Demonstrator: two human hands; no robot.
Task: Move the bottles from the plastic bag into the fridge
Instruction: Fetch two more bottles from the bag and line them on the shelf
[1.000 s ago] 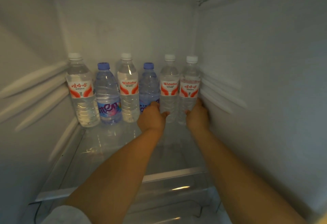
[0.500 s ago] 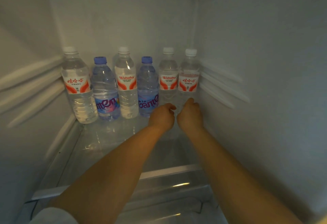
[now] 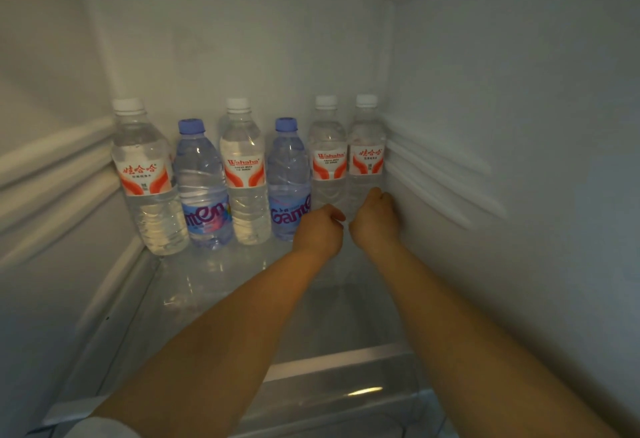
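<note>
Clear plastic bottles (image 3: 327, 160) and (image 3: 366, 157) stand upright on the fridge's glass shelf (image 3: 221, 285), low bodies gripped by left hand (image 3: 320, 228) and right hand (image 3: 375, 218). Full, heavyish, slick; best held mid-body.

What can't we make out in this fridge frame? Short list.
Head view only:
- Fingers of left hand and right hand: seen from the back, so grip or mere touch on the bottles cannot be told.
- Lower parts of the two rightmost bottles: covered by the hands.
- Plastic bag: out of frame.
- Small label print: too small to read.
- Drawer below the shelf: cut off by the bottom edge.
</note>
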